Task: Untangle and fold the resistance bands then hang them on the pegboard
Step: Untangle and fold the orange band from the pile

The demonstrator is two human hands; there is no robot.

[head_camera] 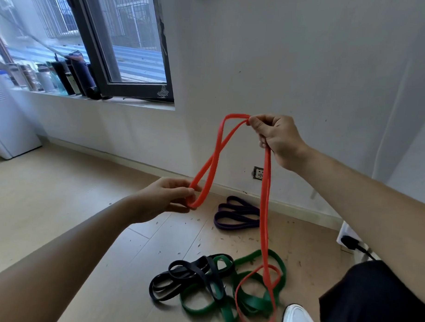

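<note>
At nine o'clock of the scene, my left hand (168,197) pinches a loop of the long red rubber resistance band (265,211). At one o'clock, my right hand (276,139) grips its upper fold; two strands hang to the wooden floor (48,203), onto the tangled green band (250,304) beside the black band (185,278). A folded purple band (237,213) lies apart.

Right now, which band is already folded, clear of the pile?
The purple band, lying folded by the wall; black band and green band are tangled together.
</note>
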